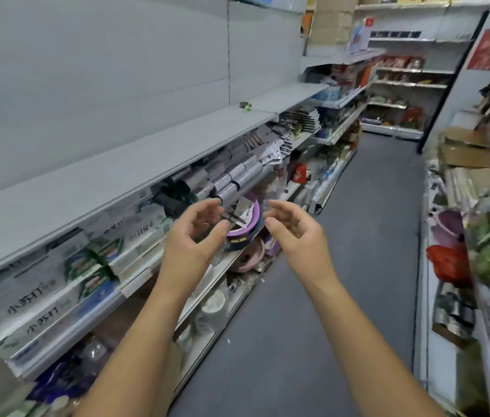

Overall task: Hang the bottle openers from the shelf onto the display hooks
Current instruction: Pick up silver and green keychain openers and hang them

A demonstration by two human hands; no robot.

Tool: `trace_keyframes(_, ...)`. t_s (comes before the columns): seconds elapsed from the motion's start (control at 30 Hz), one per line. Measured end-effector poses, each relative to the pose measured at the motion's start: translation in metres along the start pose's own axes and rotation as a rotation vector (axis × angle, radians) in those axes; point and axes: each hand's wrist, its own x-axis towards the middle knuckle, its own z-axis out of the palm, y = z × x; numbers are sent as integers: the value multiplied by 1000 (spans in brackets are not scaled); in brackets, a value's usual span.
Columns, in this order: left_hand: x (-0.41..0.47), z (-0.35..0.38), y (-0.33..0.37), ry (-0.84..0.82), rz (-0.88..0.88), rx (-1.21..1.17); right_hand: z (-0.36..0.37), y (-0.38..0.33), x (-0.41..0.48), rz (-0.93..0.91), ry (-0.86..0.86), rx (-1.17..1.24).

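1. Two hands were raised in front of you, just below the front edge of the long grey shelf (117,176).
2. Your left hand (192,236) was the one nearer that shelf. Its grip stood half open, with the fingers loosely curved and the thumb apart from them, and it held nothing.
3. Your right hand (298,233) was farther out from the shelf, on the aisle side. Its grip was just as loose, fingers bent and thumb clear, and it held nothing either.
4. One small dark item on a white card (236,217) showed in the gap between your hands, below the shelf and just past your left fingertips. It was too blurred to tell whether it was a bottle opener, or whether a fingertip touched it.
5. Behind that item, under the shelf, sat a round purple basin (252,219).
6. Several silver-grey packs (237,179) hung in rows directly beneath the shelf's front edge, just above your left hand. The hooks carrying them could not be made out.
7. White boxes with green print (57,296) were stacked on the tier under the shelf, toward your end of it.
8. On top of the shelf, toward its far end, stood one small black-and-green object (245,105).
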Motion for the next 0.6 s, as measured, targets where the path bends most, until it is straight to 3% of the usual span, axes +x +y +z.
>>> trace_keyframes(0.6, 328, 123, -128, -3, -37, 71, -44, 99, 347, 24, 8, -29)
